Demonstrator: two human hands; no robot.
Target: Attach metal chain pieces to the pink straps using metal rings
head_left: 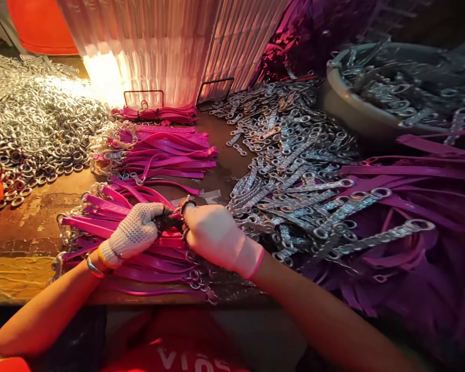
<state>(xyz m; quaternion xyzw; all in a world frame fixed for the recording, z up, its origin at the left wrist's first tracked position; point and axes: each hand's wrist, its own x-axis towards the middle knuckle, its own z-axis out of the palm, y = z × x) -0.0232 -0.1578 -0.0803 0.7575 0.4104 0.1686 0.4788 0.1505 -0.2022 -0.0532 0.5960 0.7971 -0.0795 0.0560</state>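
In front of me the person's gloved hands meet over the bench [34, 222], knuckles turned in and fingertips almost together. The left hand [136, 232], in a dotted glove, is curled closed; the right hand [214, 232] is closed just as tightly beside it. Between them they seem to pinch a pink strap [173, 213], though the dark fingertips cover most of it and I can't be sure which part they have.

Under and around both hands lies a spread of pink straps [89, 225], metal rings at their left ends. A second pink bundle [178, 150] sits just beyond, in front of a ribbed panel [166, 46] that glows with lamplight. Off to the left there's a heap of metal rings [42, 134]. To the right, flat metal pieces [282, 150] spill across the bench near a wide basin [356, 111] full of more, with purple straps [406, 170] lying closer in.
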